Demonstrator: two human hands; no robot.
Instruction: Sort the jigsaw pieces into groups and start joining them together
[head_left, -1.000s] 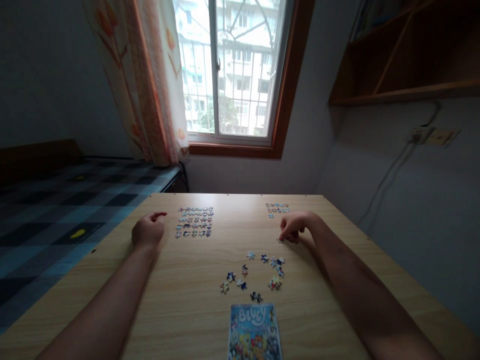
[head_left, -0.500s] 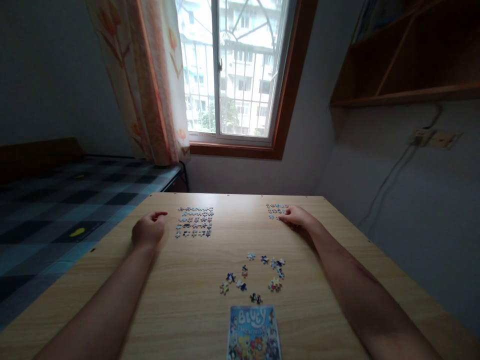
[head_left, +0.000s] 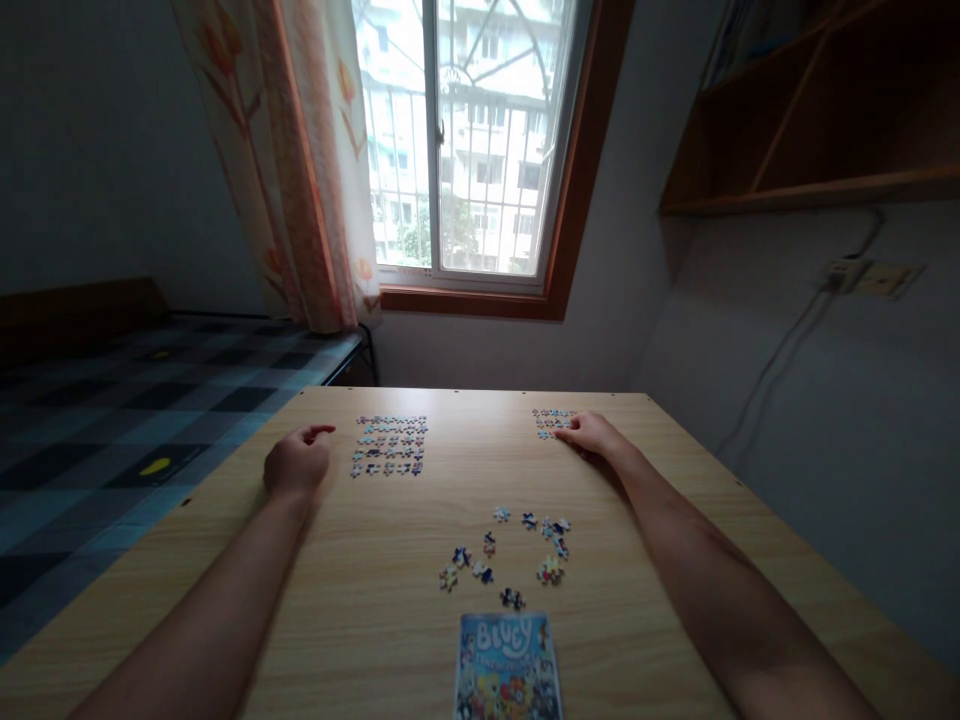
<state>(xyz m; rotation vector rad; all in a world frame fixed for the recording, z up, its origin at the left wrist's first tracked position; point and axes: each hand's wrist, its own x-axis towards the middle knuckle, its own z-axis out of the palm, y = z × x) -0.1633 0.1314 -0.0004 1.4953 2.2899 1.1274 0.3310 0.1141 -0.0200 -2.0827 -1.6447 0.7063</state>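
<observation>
From my remote seat I am looking through the head camera at a pale wooden table that is filling the lower view. A checked bed is standing along its left side, and beyond the far edge a barred window is letting in daylight. A tulip-patterned curtain is hanging at the window's left, while a wooden shelf is jutting from the right wall.

Nearer to me, loose puzzle pieces are lying scattered in a rough ring around the middle of the table. Just below them a printed Bluey panel is lying at the bottom of my view.

Toward the far left, a five-row block of pieces is sitting in neat lines. My left hand is resting just beside it, fingers curling in and the forefinger pointing toward it; I cannot tell whether anything is inside the curl.

My right hand is reaching to a smaller set of rows at the far right, partly covering it. Its fingertips are meeting narrowly at the lowest row; I cannot tell whether they are gripping a piece.
</observation>
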